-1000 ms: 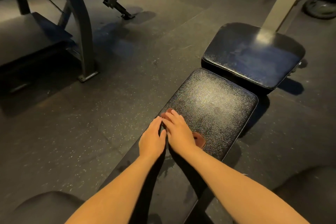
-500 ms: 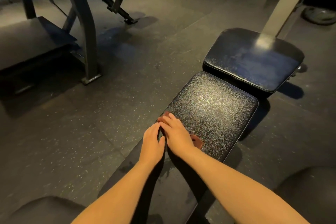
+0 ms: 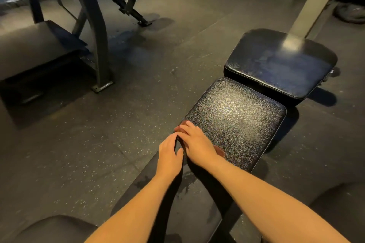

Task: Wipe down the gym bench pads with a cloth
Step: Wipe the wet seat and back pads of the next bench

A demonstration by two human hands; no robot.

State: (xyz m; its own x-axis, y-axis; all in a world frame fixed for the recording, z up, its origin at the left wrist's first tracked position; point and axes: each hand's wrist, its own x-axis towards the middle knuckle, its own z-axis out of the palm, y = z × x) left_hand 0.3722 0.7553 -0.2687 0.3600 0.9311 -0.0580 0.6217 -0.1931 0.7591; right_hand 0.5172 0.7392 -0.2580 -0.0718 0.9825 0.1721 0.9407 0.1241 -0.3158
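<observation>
At centre, the right hand is pressing the cloth flat on the pad, fingers straight, for wiping; the left hand is resting beside, relaxed, empty.

**Free pad ahead**

Our left hand and right hand lie together at the near left edge of the bumpy black bench pad. The rest of it, ahead and right, is bare. Past it sits a smooth black square pad with a slanted grey metal post. On the left, dark speckled floor runs free to a curved grey metal leg.
</observation>
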